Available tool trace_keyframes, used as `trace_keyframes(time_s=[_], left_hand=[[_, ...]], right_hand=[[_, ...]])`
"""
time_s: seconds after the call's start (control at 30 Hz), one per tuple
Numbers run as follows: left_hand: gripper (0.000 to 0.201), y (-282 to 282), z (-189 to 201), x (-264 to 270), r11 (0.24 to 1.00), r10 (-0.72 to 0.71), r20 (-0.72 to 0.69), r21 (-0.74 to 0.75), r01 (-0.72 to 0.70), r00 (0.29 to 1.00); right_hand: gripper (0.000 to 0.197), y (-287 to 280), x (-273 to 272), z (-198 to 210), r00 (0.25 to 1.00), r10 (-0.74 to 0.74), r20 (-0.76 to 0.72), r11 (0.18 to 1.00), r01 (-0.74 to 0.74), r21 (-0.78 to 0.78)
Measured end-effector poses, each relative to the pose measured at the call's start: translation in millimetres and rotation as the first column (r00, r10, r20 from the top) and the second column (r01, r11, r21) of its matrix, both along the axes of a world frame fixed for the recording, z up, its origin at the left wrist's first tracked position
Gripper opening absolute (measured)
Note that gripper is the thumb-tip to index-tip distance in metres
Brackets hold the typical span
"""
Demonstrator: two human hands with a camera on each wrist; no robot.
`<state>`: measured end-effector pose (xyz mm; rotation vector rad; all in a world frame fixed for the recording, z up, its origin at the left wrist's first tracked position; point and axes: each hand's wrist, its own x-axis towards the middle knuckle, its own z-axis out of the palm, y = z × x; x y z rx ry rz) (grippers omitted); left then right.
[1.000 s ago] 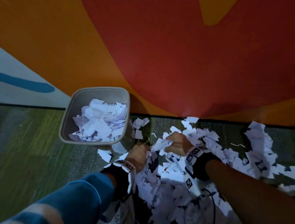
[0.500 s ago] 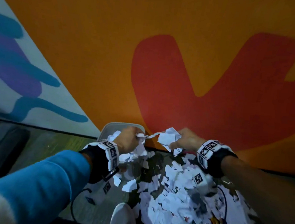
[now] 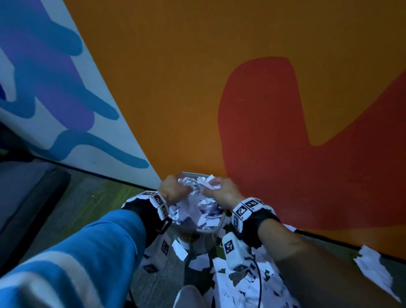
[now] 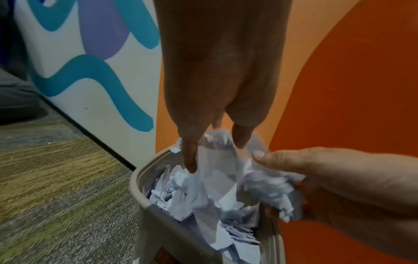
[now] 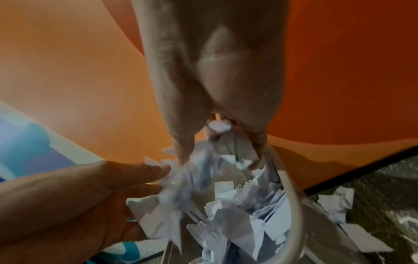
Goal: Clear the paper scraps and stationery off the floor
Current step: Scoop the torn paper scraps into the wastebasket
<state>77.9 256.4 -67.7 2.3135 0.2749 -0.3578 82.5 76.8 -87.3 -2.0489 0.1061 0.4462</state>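
Observation:
A grey waste bin stands against the painted wall, heaped with white paper scraps. Both hands hover over its mouth with a bundle of scraps pressed between them. My left hand is on the bundle's left and my right hand on its right. In the left wrist view the left hand points its fingers straight down above the bin rim. In the right wrist view the right hand also points down, and blurred scraps drop toward the bin rim.
A wide spread of torn paper covers the carpet to the right of the bin, and more scraps lie by the wall. A black cable runs across it. My shoe is below the bin. A dark grey cushion lies left.
Both hands gathered a bundle from the floor pile, lifted it and carried it left until it hung over the bin. The head view tilted up toward the wall.

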Motion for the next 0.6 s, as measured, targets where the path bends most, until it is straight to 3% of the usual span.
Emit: trace_keyframes(time_s=[0.07, 0.13, 0.23, 0.43, 0.6], left_hand=[[0.065, 5, -5, 2, 0.994, 0.024, -0.033, -0.105, -0.027, 0.999], [0.065, 6, -4, 2, 0.989, 0.054, -0.054, -0.132, -0.061, 0.997], [0.056, 6, -3, 3, 0.992, 0.039, -0.043, -0.117, -0.044, 0.998], [0.043, -23, 5, -2, 0.956, -0.264, 0.042, 0.141, 0.256, 0.964], [0.034, -90, 14, -11, 0.846, -0.51, 0.004, 0.18, 0.501, 0.86]], right_hand=[[0.061, 3, 0, -5, 0.998, 0.059, -0.008, 0.998, -0.059, 0.006], [0.061, 0, 4, -8, 0.992, 0.123, -0.007, 0.992, -0.123, 0.003], [0.062, -13, 12, -12, 0.996, 0.067, -0.061, 0.998, -0.068, -0.004], [0.047, -55, 6, 8, 0.99, 0.089, -0.108, 0.996, -0.087, 0.023], [0.046, -124, -24, 47, 0.962, 0.255, -0.097, 0.951, -0.268, -0.153]])
